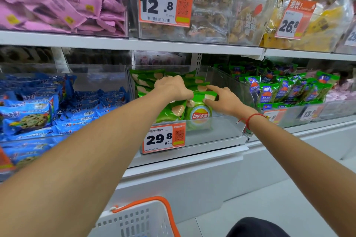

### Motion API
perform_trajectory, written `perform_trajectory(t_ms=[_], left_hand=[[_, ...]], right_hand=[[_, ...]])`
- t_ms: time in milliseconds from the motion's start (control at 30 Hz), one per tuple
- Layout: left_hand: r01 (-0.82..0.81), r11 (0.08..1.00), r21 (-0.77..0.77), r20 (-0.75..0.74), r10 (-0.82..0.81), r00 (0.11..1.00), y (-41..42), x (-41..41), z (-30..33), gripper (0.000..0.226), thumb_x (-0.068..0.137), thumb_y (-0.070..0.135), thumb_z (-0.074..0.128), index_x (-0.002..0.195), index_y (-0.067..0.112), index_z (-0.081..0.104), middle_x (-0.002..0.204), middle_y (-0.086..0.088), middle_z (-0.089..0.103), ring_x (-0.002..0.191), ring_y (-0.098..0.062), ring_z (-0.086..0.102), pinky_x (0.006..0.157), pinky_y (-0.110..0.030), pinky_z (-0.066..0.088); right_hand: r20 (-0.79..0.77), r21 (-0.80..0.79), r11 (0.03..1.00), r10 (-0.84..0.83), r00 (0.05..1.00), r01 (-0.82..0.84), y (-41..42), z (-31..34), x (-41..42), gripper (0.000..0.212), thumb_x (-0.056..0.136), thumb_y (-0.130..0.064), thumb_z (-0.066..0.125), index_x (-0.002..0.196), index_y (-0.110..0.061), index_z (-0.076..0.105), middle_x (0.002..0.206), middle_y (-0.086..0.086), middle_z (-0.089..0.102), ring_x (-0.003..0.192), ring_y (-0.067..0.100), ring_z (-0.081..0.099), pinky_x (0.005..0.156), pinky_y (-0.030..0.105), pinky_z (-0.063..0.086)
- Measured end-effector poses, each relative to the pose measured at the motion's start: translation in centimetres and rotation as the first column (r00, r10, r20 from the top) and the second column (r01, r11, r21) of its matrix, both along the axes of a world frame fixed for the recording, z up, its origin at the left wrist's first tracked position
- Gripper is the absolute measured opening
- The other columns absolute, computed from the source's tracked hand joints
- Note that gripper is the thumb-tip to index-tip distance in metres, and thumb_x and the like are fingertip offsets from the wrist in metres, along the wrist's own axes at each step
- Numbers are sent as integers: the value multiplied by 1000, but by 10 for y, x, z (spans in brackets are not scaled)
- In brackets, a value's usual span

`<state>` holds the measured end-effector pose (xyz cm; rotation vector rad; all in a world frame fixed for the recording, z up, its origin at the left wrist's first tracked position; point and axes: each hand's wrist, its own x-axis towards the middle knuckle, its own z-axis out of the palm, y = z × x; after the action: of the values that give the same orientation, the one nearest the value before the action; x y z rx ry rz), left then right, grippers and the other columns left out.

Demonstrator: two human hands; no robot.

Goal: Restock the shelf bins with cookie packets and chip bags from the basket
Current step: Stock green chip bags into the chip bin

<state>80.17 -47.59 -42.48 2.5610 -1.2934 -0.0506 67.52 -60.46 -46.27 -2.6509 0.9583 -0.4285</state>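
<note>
- pink packets (pixel 63 2) piled in the upper-left bin
- clear bags of brown snacks (pixel 231 15) in the upper-middle bin, orange price tag "12.8" (pixel 165 2) on its front
- yellow bags (pixel 325 25) upper right, tag "26.8" (pixel 293 19)
- tag "29.8" (pixel 164 137) on the lower-middle bin front
- green-and-blue small packs (pixel 285 88) in the lower-right bin
- white floor (pixel 269 198) below the shelving
</note>
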Motion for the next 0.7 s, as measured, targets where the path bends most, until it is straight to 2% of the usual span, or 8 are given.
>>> perform_trajectory(t_ms=[133,267,367,433,533,600,633,700], left_hand=[[33,989,-144,19,-30,999,12,-6,2,41,84,44,59,119,23,63,116,0,65,105,-24,58,82,-32,49],[88,915,-394,67,-67,995,42,-22,2,36,87,35,60,121,26,61,120,4,65,112,-20,56,88,-37,50],[105,844,-526,105,-58,993,80,-37,-3,27,88,32,59,114,30,63,108,13,68,106,-14,56,80,-30,45],[84,822,-564,80,-47,996,110,-45,-11,20,88,34,58,107,34,64,100,18,66,98,-9,58,75,-28,42],[-15,817,-576,-46,-14,999,154,-50,-31,13,86,36,60,98,37,65,79,22,62,83,-6,59,72,-28,46],[-88,815,-572,-138,10,990,183,-50,-53,8,83,36,61,89,38,66,76,17,65,78,-4,61,72,-29,49],[-122,815,-567,-181,21,983,195,-49,-64,6,80,38,61,83,40,65,76,16,67,77,-4,62,73,-30,51],[-190,822,-536,-284,36,958,220,-46,-92,5,73,44,58,73,44,63,73,20,67,75,-4,64,75,-31,52]], right_hand=[[157,-85,996,-5,988,19,11,4,-7,56,87,-37,60,140,-29,42,135,16,46,126,34,41,101,49,41],[364,-115,993,30,931,13,41,12,-20,35,88,-27,63,122,-22,58,117,7,57,107,20,54,91,39,47],[425,-52,996,83,901,-67,74,13,-28,15,86,-19,64,100,-25,66,97,-2,64,85,15,61,81,34,50],[437,67,988,95,894,-138,101,13,-30,10,86,-16,65,92,-23,68,82,-4,64,74,17,63,73,30,51],[379,235,926,194,905,-296,139,4,-29,9,87,-7,64,92,-11,70,72,-2,63,60,5,60,60,14,46],[282,338,859,296,913,-383,163,-10,-26,10,88,-3,61,92,-9,68,68,1,63,51,-3,56,53,9,43],[213,371,834,353,911,-410,171,-18,-24,10,88,-3,61,91,-10,67,67,1,63,50,-3,56,53,11,45],[45,421,796,460,887,-434,187,-39,-15,11,87,-4,61,93,-9,68,73,5,67,57,5,60,61,22,53]])
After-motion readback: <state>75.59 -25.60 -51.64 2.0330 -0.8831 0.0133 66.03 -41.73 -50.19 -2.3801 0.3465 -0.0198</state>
